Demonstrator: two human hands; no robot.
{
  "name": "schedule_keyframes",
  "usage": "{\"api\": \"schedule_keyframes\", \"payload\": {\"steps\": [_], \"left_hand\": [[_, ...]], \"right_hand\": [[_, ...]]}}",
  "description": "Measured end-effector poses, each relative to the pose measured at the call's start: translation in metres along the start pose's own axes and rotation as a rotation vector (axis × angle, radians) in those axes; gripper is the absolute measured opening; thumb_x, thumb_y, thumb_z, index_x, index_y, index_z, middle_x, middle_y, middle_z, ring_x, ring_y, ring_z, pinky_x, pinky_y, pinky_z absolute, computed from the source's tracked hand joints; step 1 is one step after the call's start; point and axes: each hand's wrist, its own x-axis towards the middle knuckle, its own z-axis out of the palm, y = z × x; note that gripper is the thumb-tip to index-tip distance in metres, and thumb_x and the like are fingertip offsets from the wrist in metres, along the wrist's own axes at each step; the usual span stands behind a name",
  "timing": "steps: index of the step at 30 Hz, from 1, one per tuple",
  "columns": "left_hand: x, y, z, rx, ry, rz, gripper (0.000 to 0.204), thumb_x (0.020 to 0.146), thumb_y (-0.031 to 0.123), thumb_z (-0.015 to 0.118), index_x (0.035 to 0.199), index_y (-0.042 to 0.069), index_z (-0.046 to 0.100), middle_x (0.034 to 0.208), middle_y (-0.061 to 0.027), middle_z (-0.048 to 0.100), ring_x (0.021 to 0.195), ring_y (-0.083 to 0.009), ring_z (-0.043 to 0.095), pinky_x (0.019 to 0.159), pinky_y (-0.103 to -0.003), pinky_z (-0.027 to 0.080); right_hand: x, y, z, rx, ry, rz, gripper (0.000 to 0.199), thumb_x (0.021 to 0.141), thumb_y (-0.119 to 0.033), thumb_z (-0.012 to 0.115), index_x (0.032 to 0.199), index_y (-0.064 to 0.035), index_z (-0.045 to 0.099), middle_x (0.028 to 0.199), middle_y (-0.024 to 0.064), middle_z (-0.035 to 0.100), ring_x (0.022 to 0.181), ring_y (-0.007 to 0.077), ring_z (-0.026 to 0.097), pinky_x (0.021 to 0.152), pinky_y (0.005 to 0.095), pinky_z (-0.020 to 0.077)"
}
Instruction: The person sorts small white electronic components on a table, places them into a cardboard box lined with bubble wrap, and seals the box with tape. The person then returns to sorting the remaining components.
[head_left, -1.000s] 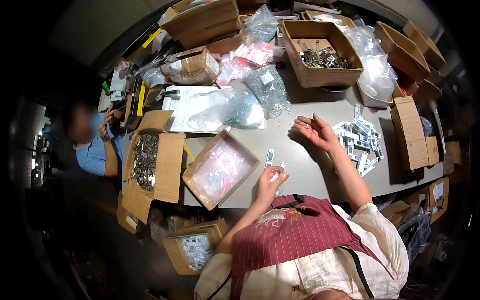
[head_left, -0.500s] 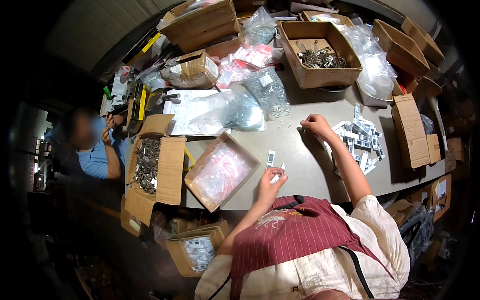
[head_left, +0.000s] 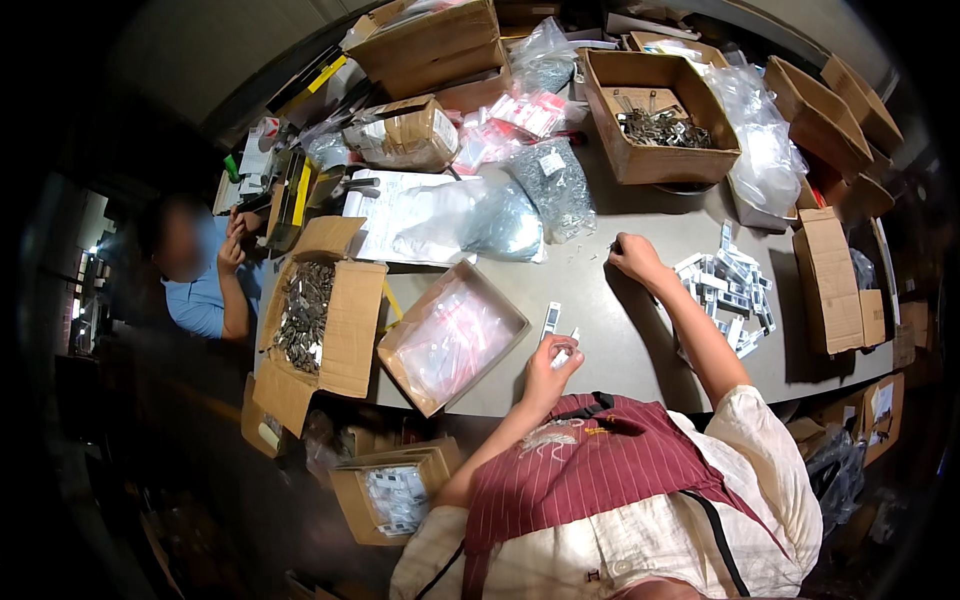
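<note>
My left hand (head_left: 548, 372) is closed around a small whitish part (head_left: 562, 355) close to the table's near edge. Just beyond it a flat white piece with a dark window (head_left: 551, 318) lies on the table. My right hand (head_left: 638, 258) is over the middle of the table, its fingertips pinched together; whatever they hold is too small to make out. To its right is a loose pile of similar white pieces (head_left: 738, 290). A few tiny pale bits (head_left: 578, 262) lie on the tabletop to the left of my right hand.
An open carton of metal parts (head_left: 305, 310) and a shallow box of clear plastic bags (head_left: 450, 340) stand left. Behind are filled bags (head_left: 555, 190) and a box of metal clips (head_left: 660, 150). An empty-looking carton (head_left: 828, 280) stands right. A person in blue (head_left: 205, 290) sits far left.
The whole view has shifted slightly, with the table things now a little farther right. Both hands keep nearly the same pose, the left still closed on its part.
</note>
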Motion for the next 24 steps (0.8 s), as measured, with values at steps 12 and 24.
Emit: {"api": "schedule_keyframes", "payload": {"steps": [12, 24], "left_hand": [[0.003, -0.011, 0.002, -0.095, -0.023, -0.125, 0.028, 0.087, 0.003, 0.074, 0.11, -0.001, 0.057, 0.101, -0.0074, 0.067, 0.095, -0.0135, 0.064, 0.085, -0.028, 0.051], [0.001, 0.0, 0.004, -0.07, -0.014, -0.092, 0.023, 0.091, 0.016, 0.071, 0.109, 0.004, 0.063, 0.095, -0.0014, 0.061, 0.083, -0.01, 0.056, 0.074, -0.025, 0.046]], "right_hand": [[-0.003, -0.01, 0.0, -0.053, 0.092, -0.087, 0.018, 0.086, -0.01, 0.063, 0.101, -0.002, 0.058, 0.079, 0.0233, 0.068, 0.081, 0.0442, 0.066, 0.073, 0.0539, 0.0518], [-0.005, -0.02, 0.012, 0.022, 0.085, -0.163, 0.017, 0.085, -0.013, 0.059, 0.098, -0.0014, 0.059, 0.077, 0.0245, 0.066, 0.074, 0.0396, 0.066, 0.062, 0.0498, 0.0516]]}}
